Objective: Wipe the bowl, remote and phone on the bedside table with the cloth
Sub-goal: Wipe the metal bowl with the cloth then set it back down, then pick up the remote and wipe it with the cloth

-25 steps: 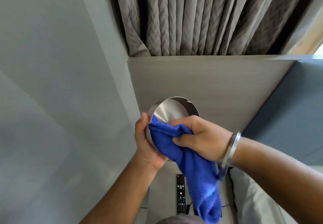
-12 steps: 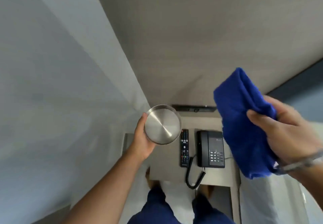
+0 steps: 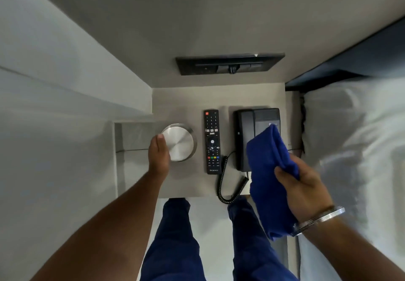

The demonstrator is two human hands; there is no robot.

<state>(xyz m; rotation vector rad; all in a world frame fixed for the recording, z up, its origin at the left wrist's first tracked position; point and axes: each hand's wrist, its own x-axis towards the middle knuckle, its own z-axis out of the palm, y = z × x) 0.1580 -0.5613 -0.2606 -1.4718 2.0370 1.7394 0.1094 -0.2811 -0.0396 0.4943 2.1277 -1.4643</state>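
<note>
A steel bowl (image 3: 180, 142) is bottom-up at the left of the bedside table (image 3: 175, 99), and my left hand (image 3: 158, 153) grips its near left edge. A black remote (image 3: 211, 141) lies lengthwise in the middle of the table. To its right sits a black desk phone (image 3: 252, 127) with a coiled cord (image 3: 225, 184) hanging over the front edge. My right hand (image 3: 304, 189) holds a bunched blue cloth (image 3: 268, 171) above the phone's near right part, hiding it.
A black socket panel (image 3: 229, 65) is set in the wall behind the table. A white pillow and bed (image 3: 350, 149) lie right of the table. A grey wall (image 3: 54, 83) stands close on the left. My blue-trousered legs (image 3: 175, 248) are below the table's front edge.
My right hand took the cloth off the bowl and moved right, over the phone. My left hand lowered the bowl down to the table's left side. The view tilted down.
</note>
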